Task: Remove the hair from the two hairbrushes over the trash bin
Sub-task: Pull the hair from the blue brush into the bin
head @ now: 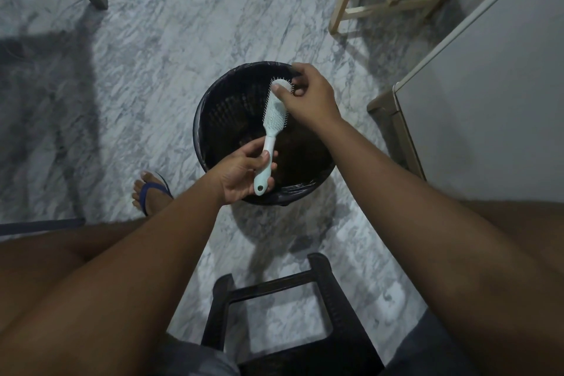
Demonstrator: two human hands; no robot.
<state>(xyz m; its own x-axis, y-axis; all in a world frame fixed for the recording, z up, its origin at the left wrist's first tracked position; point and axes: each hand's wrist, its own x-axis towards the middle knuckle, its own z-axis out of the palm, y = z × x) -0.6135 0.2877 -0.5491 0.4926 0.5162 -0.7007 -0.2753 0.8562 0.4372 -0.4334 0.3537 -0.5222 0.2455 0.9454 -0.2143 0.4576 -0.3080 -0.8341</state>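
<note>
A pale mint hairbrush (274, 119) hangs over the open black trash bin (213, 107), its head pointing away from me. My left hand (244, 172) grips the handle near its end. My right hand (305, 94) is at the top of the brush head, thumb on its back and fingers curled into the bristles; a dark wisp shows at its fingertips. Only one brush is in view.
The bin, lined with a dark bag, stands on a grey marble floor. A black plastic stool (274, 308) is between my knees. A light wooden frame (393, 0) is at the far right, a white cabinet (488, 101) to the right, and my sandalled foot (152, 192) left of the bin.
</note>
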